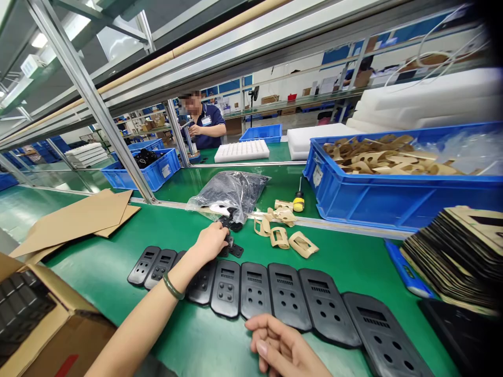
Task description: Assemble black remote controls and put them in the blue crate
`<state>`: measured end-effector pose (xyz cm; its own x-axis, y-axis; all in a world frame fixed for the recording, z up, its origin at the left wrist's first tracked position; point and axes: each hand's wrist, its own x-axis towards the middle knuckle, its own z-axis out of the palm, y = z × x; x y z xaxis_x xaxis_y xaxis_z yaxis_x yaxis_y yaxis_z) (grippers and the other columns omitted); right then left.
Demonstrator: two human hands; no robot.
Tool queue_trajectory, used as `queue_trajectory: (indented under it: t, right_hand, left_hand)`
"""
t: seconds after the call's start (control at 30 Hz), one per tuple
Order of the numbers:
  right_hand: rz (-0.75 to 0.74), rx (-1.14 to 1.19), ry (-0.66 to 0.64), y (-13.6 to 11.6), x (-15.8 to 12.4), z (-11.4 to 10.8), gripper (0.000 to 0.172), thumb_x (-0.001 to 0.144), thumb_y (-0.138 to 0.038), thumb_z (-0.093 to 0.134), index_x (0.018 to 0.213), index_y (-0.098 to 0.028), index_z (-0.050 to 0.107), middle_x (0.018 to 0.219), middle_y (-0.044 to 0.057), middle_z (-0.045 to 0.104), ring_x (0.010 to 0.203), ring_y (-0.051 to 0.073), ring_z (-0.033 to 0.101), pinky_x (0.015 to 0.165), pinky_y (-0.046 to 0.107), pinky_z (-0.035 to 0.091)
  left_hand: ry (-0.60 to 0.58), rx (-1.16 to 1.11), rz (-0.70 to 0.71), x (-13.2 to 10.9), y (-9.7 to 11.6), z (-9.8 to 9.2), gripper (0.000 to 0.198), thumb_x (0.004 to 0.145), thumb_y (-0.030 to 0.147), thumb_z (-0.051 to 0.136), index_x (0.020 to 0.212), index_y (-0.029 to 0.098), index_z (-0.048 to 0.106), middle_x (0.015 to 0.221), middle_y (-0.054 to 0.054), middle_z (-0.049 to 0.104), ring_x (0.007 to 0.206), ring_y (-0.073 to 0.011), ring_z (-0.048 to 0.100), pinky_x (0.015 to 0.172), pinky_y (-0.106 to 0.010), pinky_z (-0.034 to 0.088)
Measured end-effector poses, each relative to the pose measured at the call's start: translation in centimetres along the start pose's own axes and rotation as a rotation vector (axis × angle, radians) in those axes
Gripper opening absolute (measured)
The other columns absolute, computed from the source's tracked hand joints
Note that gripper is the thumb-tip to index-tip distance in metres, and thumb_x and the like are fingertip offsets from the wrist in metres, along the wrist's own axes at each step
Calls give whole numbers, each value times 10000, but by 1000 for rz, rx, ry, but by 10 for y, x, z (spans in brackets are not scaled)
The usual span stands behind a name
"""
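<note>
My left hand [212, 240] reaches to a small pile of black rubber button pads [236, 226] at the mouth of a clear plastic bag [236, 189]. Its fingers are closed on a pad, though the fingertips are partly hidden. A row of black plastic covers [288, 296] with slots and round holes crosses the green bench. Round buttons fill the holes of one cover [226, 289] and of some to its left; covers on the right show bare holes. My left forearm hides part of the row. My right hand [283, 343], loosely curled and empty, hovers at the row's near edge.
Tan cut-out pieces [280, 237] and a yellow screwdriver [298, 201] lie behind the row. A blue bin [393, 196] of tan pieces and a stack of black-and-tan sheets [451, 256] stand right. Cardboard [78, 220] and an open carton [66, 335] are left. A co-worker [206, 125] works opposite.
</note>
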<state>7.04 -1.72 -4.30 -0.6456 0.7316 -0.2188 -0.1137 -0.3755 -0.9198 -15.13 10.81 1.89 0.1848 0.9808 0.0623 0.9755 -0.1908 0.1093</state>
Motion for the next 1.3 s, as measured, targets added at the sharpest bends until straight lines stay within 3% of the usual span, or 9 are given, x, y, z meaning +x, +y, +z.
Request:
queue_trajectory:
  t: [0.13,0.3,0.53,0.7,0.77,0.87,1.0,1.17,1.3]
  right_hand:
    - [-15,-9,-9,-4,-2,2,498,733,-599,663,994,-178,612,769,8,533,624,113,503,466,188,442]
    - [-19,20,-25,-10,-2,3,453,735,-547,697,969,-167,621,753,3,547,613,106,513,463,186,442]
    - [-28,336,79,-24,-5,8,470,757,-499,706,1098,-182,641,936,73,620,769,168,567,534,256,520]
    - [-130,229,144,-27,-6,6,381,760,-488,710,957,-166,660,621,-28,548,531,100,510,501,215,445]
    - [-116,159,158,-27,-6,4,398,753,-511,704,925,-156,651,573,-43,537,466,84,489,486,207,412]
    - [-92,118,178,-25,-6,4,426,742,-546,693,882,-148,635,544,-48,528,445,88,488,478,206,394]
    - [-65,85,167,-23,-5,4,437,740,-556,686,864,-141,626,513,-50,529,417,79,473,477,201,382]
    - [-45,29,106,-21,-4,5,431,709,-557,713,829,-149,641,495,-55,493,431,82,443,472,205,402]
    - [16,-37,61,-19,-3,1,502,667,-636,701,800,-155,648,494,-46,483,429,96,446,485,233,425]
  left_hand:
    - [51,0,-57,-5,-6,6,262,891,322,576,1092,154,590,1108,-70,617,939,-199,617,805,-407,528]
    - [229,-101,-46,-25,-9,0,166,868,229,587,1015,153,596,851,-23,638,765,-162,621,710,-327,530]
    - [494,-260,251,-91,55,-1,224,864,93,455,912,207,643,860,-37,647,848,-149,613,755,-256,514]
    - [649,-300,580,-126,89,14,140,869,95,519,915,165,631,770,-63,635,818,-184,605,711,-284,542]
    - [672,-388,533,-133,91,20,191,855,36,494,928,171,609,795,-71,624,872,-194,603,755,-302,545]
    - [653,-624,278,-142,87,24,260,862,26,442,997,209,568,919,-83,624,924,-191,611,790,-318,544]
    - [414,-902,-54,-146,84,24,307,921,187,441,1205,252,540,996,-76,659,842,-167,647,717,-278,553]
    - [316,-998,-99,-144,86,23,187,765,212,675,950,218,703,783,-37,679,676,-149,626,633,-240,531]
    - [402,-874,-260,-146,49,14,164,834,266,586,941,184,680,770,-47,684,656,-149,642,607,-234,531]
